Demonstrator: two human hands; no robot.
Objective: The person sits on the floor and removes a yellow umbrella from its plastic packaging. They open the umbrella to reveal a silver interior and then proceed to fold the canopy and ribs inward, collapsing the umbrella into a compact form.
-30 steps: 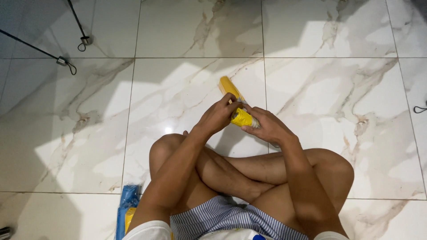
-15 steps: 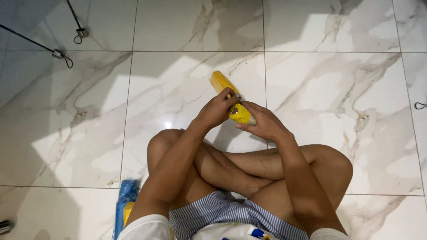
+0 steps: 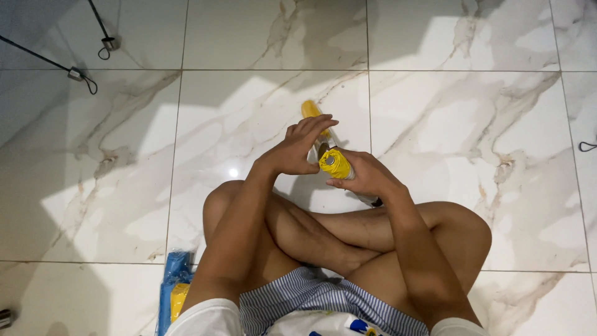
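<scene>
Marble tile floor (image 3: 472,124), both hands (image 3: 292,152) gripping yellow folded umbrella (image 3: 334,163)

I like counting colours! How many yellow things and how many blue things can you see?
Yellow: 2, the folded umbrella in both hands and a yellow piece by the left leg
Blue: 1, the blue packet on the floor
Total: 3
</scene>
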